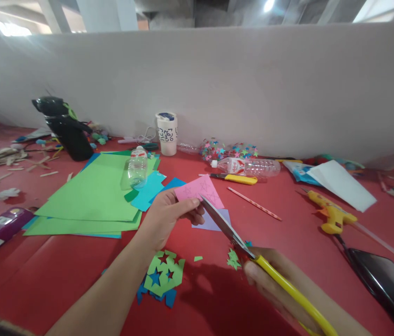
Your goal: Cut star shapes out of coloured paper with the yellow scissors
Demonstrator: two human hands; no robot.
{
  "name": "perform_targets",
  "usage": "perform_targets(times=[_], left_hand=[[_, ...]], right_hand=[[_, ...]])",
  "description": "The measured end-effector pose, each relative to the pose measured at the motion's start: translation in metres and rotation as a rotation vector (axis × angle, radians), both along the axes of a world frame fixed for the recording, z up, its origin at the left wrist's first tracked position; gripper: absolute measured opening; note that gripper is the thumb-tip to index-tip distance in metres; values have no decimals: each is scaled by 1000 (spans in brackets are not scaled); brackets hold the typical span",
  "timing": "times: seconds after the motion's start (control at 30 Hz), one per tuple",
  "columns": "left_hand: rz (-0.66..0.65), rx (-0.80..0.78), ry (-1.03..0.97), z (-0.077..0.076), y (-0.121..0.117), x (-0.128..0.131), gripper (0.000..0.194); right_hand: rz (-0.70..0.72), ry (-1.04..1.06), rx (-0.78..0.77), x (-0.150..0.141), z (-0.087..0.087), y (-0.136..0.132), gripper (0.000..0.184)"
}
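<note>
A pink sheet of paper (209, 189) with several stars drawn on it is pinched between the thumb and fingers of my left hand (179, 207). My right hand (270, 275) grips yellow-handled scissors (230, 231), whose tips meet the pink paper beside my left thumb. Whether the blades are parted is hard to see. Behind them a lilac piece of paper (219, 219) lies on the table. Small green cut-out stars (233, 259) lie near my right hand. Below my left hand rests a green paper scrap with star-shaped holes (163, 275), on top of blue scraps (169, 298).
Large green sheets (85, 191) lie left, with a clear bottle (137, 168) on them. Toward the wall stand a black flask (67, 133) and a white cup (167, 135). A yellow cutter (240, 179), a pencil (254, 204), a glue gun (331, 212) and a phone (382, 280) lie right.
</note>
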State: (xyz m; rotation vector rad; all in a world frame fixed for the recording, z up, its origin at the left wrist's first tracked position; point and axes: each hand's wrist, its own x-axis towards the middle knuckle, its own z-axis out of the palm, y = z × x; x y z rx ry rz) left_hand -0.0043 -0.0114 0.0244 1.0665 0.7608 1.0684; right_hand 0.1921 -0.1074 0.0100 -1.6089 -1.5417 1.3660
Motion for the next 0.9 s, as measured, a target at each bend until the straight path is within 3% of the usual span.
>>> perform_targets(times=[0.17,0.5,0.7,0.9], left_hand=[[-31,-35,-1,2,0,-3,10],[-5,-217,-253,-3,-6,7,6],[95,-26,-74,-1,-6,5,8],[95,-14,42,3,-4,1,13]], right_hand=[[62,-22,16,3,-6,7,56],[-43,-71,112,-13,-8,0,41],[-18,-130,137,-9,-3,3,36],[-35,-152,149,-9,0,1,37]])
